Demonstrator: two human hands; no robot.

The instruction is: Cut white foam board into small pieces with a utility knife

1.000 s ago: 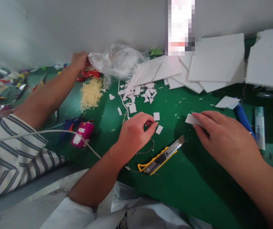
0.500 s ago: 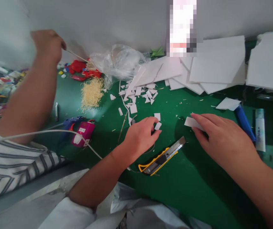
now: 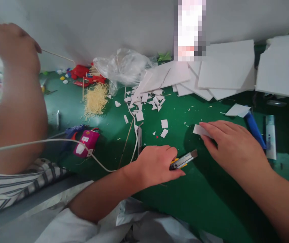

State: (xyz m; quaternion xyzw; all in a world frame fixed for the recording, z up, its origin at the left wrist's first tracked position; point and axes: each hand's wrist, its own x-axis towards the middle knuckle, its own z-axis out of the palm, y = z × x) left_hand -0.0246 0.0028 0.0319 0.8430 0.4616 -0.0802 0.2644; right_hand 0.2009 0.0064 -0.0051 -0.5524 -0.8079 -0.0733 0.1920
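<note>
My left hand is closed around the handle of a yellow-and-grey utility knife, whose blade points toward my right hand. Most of the knife's handle is hidden under my fingers. Between the thumb and fingers of my right hand is a small white piece of foam board, partly covered by the fingertips. Two little cut white pieces, a square one and a tilted one, lie on the green table beyond my left hand.
White scraps, a clear plastic bag and foam boards lie along the back. A white cable runs past a pink device. A co-worker's arm is raised at left. A glue tube lies at right.
My left hand has moved from the two small white pieces down onto the utility knife and closed on it. My right hand keeps its piece. The co-worker's hand has risen leftward, holding a thin stick.
</note>
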